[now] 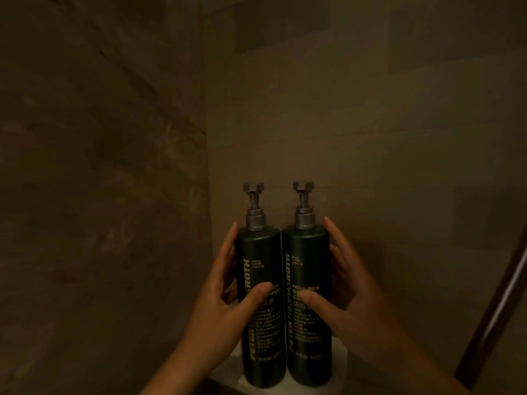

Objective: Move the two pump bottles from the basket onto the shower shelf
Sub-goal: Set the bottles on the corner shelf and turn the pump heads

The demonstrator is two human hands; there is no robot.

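Note:
Two tall dark green pump bottles with grey pump heads stand upright side by side on a pale corner shower shelf [225,372]. Their sides touch. My left hand [225,303] wraps the left bottle [261,258], thumb across its front label and fingers behind it. My right hand [342,295] holds the right bottle [308,252] the same way, thumb on the label. Both bottle bases rest on the shelf. The basket is out of view.
Dim tiled walls meet in a corner [206,138] just behind the bottles. A slanted metal bar or door edge [502,303] runs along the lower right. The shelf is small and most of it lies under the two bottles.

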